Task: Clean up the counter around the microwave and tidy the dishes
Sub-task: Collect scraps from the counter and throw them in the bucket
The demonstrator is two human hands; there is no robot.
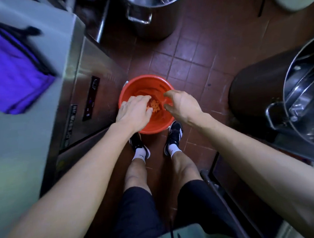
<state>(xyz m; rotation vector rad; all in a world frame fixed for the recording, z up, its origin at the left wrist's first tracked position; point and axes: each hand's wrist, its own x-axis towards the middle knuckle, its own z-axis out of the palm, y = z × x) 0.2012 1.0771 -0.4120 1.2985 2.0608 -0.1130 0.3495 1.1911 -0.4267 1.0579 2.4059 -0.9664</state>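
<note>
Left hand point(133, 111) was over the red bucket point(142, 86), fingers curled down into it at the orange bits point(155, 107); couldn't tell if it gripped any. Right hand point(181, 103) hovered over the right rim, fingers loosely curled, holding nothing. Bucket stood on the tiled floor point(194, 56) just ahead of both shoes point(175, 134). Steel table point(33, 146) at left carried a purple cloth point(14, 76). Steel pots sat at top point(150, 13) and right point(306, 93).
</note>
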